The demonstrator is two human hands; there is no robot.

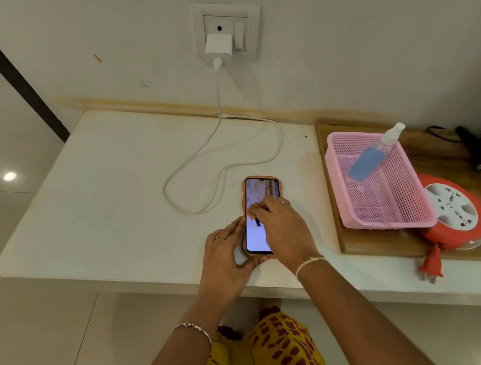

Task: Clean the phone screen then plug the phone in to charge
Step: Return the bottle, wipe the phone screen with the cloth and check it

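Note:
A phone (pixel 255 235) in an orange case lies face up on the white table (pixel 117 201), its screen lit. My left hand (pixel 225 256) grips the phone's lower left edge and bottom corner, with something small and white showing under the thumb. My right hand (pixel 281 228) rests on the screen with its fingers bunched together; I cannot make out anything held in them. A white charger adapter (pixel 218 49) sits in the wall socket (pixel 225 28). Its white cable (pixel 219 177) loops over the table left of the phone, and its free end (pixel 224 115) lies at the table's back edge.
To the right, a wooden board (pixel 372 246) carries a pink mesh basket (pixel 380 223) with a spray bottle (pixel 367 163) of blue liquid lying inside. An orange extension reel (pixel 455 216) stands beside the basket, its orange plug (pixel 431 268) hanging over the board's edge. Dark items sit far right.

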